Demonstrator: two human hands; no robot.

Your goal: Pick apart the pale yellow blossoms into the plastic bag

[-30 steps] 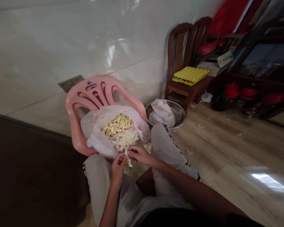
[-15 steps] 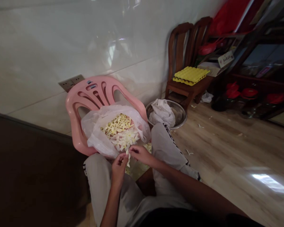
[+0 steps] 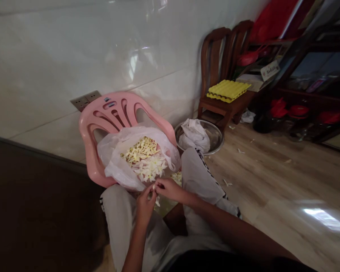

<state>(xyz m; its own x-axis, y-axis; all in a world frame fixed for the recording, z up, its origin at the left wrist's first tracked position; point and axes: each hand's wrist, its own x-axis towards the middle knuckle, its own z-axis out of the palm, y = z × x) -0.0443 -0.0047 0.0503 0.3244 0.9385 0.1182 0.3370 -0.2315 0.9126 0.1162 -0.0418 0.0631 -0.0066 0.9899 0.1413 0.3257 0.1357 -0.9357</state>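
A white plastic bag [image 3: 116, 173] lies open on a pink plastic chair [image 3: 86, 132], holding pale yellow-white flowers [image 3: 150, 166]. In front of the bag's near edge, my left hand [image 3: 146, 202] pinches a small white flower [image 3: 158, 200] between closed fingers. My right hand [image 3: 166, 187] touches the same flower from the other side, its fingertips closed on its upper part and meeting the left fingertips. More pale flowers [image 3: 177, 176] show below, between my knees, partly hidden by the right hand and forearm.
A metal basin [image 3: 217, 138] with a white cloth or bag [image 3: 195, 136] stands right of the pink chair. Behind it, a wooden chair [image 3: 215, 71] carries yellow egg trays [image 3: 229, 90]. Petals [image 3: 227, 183] lie on the wooden floor. Red-lidded jars [image 3: 298, 112] stand at the right.
Both hands have shifted slightly; the left has moved a little right and down. The flower between them hangs slightly lower and farther right.
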